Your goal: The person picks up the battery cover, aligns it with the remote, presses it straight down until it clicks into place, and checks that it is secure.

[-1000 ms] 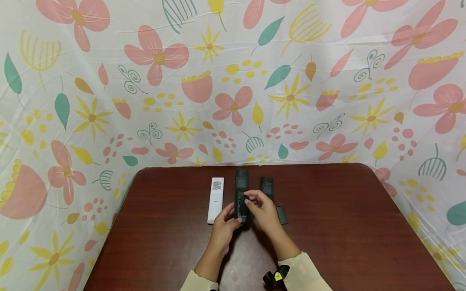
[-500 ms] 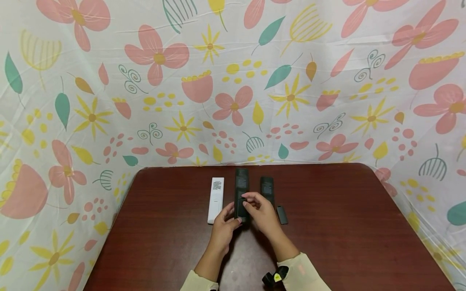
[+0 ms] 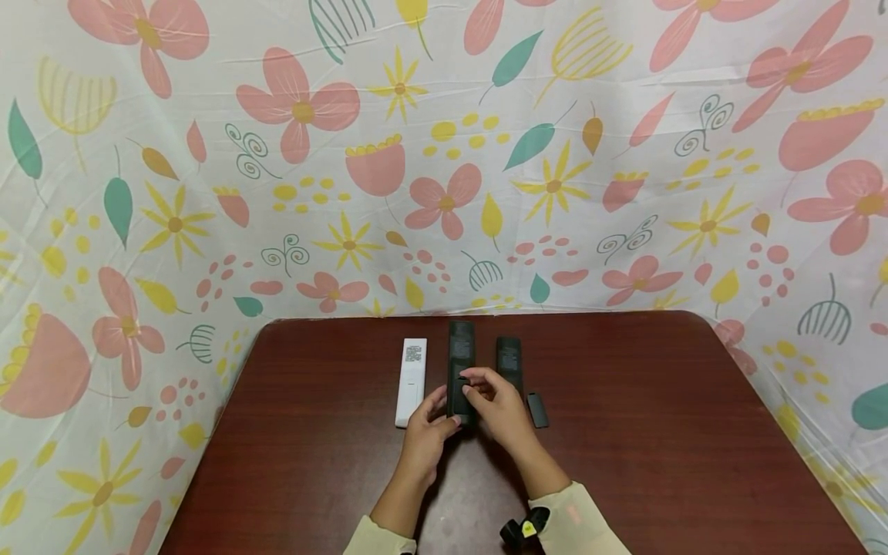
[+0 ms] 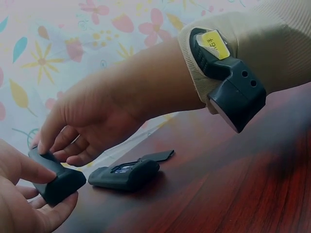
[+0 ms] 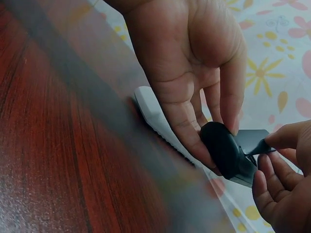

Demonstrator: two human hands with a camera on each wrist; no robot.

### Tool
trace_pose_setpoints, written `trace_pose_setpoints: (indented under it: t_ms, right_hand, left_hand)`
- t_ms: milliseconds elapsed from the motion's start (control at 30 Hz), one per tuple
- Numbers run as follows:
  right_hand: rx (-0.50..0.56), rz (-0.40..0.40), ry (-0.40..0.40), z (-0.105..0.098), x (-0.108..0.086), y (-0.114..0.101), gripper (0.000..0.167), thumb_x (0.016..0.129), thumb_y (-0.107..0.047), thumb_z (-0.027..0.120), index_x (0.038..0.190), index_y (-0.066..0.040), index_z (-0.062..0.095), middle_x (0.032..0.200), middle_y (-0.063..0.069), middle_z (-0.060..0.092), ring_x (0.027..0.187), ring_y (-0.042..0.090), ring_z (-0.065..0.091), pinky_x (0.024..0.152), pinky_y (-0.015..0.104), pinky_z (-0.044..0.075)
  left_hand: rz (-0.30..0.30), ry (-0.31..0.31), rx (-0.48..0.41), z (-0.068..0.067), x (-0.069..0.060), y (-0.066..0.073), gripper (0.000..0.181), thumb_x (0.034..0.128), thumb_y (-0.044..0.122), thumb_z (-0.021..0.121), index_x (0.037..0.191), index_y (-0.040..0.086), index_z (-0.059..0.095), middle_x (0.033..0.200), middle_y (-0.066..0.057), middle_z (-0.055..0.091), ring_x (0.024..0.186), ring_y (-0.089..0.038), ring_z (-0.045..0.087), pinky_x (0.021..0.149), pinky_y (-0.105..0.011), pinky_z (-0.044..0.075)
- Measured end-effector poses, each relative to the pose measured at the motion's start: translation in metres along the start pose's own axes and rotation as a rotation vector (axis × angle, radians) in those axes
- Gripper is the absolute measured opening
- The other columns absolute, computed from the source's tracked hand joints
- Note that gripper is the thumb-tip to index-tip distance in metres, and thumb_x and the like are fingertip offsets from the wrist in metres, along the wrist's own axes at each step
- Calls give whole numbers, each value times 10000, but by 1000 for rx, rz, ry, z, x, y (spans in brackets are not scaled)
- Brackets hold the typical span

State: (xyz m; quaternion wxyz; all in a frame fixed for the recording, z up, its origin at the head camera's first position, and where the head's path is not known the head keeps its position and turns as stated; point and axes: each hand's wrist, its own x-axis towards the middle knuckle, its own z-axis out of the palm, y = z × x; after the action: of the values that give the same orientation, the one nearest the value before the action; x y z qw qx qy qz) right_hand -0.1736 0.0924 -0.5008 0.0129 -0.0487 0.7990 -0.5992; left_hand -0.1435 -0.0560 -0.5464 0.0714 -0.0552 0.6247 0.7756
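Remote in left fingers; right fingers pinch cover.

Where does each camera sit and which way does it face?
Head: on the head, looking forward and down at the table, left hand, right hand and sleeves.
Left wrist: on that wrist, facing the held black remote; both hands and right sleeve show.
Right wrist: on that wrist, facing the same remote; both hands show.
Both wrist views share that remote.
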Motion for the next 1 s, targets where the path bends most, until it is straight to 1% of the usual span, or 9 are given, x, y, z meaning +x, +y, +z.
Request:
trace_pose_setpoints:
  t_ms: [133,233,333,433,567,800,1000]
  right_hand:
    - [-6,-22,11,4,7,20,250,971,-118,672,1220,-122,697,1141,116,664,1011,218,627,816,227,498]
    - [-10,-43,7,3,8,26,245,963,-133,687,1206,-165,705,1130,82,643,977,190,616,795,218,495]
    - [-11,-64,7,3,9,28,246,952,-127,702,1193,-176,710,1108,77,629,944,171,611,780,215,499]
    - [-16,-76,10,4,10,28,247,947,-112,705,1188,-166,713,1090,81,622,921,163,606,773,214,502]
    - [-32,-69,12,4,10,28,249,949,-110,701,1193,-159,715,1073,78,615,883,157,580,748,208,491]
    - [-88,-65,14,4,11,29,260,945,-125,706,1202,-166,718,1066,101,601,830,155,534,697,213,457]
    - [-120,-48,9,4,11,30,274,948,-143,706,1218,-184,715,1059,77,574,826,152,526,701,218,454]
  left_hand:
    - [6,0,6,0,0,0,636,924,-5,621,1524,27,413,1508,-241,464,1191,-253,621,937,-335,565]
    - [14,-3,8,0,0,0,633,925,-10,618,1522,16,411,1501,-248,467,1197,-264,619,939,-345,564]
    - [10,1,3,1,-1,1,626,923,-14,618,1516,21,422,1492,-240,477,1207,-278,612,938,-340,558]
    - [14,2,-2,1,-1,1,620,923,-18,619,1511,18,428,1482,-238,483,1218,-296,606,936,-332,553]
    - [15,4,-12,2,-1,2,621,920,-26,619,1509,14,429,1477,-238,485,1221,-303,607,939,-331,554]
    - [10,11,-6,1,0,1,617,917,-28,621,1504,20,440,1467,-235,491,1205,-275,615,931,-318,553]
    - [8,9,-5,1,0,1,618,918,-30,619,1506,21,438,1470,-238,481,1204,-277,613,935,-325,553]
